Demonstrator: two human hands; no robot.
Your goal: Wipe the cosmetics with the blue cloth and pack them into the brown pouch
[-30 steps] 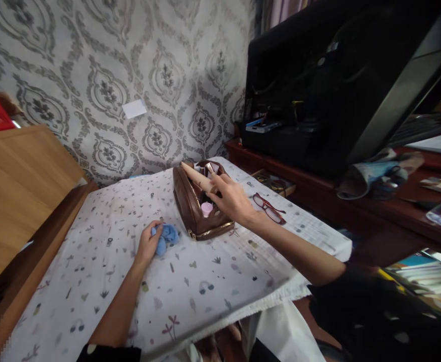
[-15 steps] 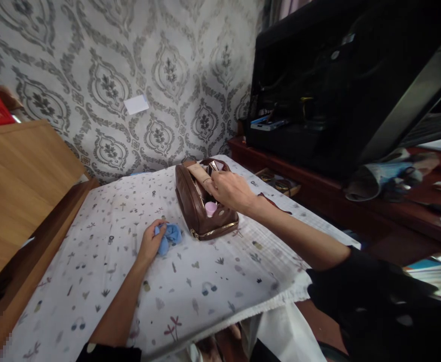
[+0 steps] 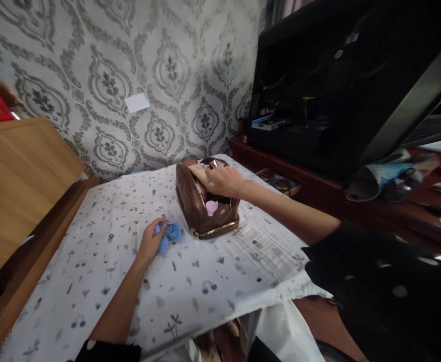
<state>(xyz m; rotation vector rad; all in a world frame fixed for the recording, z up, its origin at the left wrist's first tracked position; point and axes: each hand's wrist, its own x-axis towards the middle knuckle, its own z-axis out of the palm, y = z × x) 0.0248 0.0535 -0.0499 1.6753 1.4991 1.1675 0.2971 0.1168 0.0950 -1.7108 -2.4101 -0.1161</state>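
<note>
A brown toiletry bag stands unzipped on the patterned white cloth. My right hand is over its opening, fingers curled at the lower part of a beige tube that slants in the bag. Part of the tube is hidden behind those fingers. Near the bag's front sits a small pink-lidded jar, and a shiny item shows at the back. My left hand rests left of the bag, closed on a crumpled blue cloth.
The patterned white cloth covers the table. A wooden panel rises on the left. Behind is the wallpapered wall with a white card. To the right, a large black screen stands on a dark red cabinet with an open drawer.
My right hand has shifted slightly left, further over the beige tube. The left hand and the blue cloth stay where they were.
</note>
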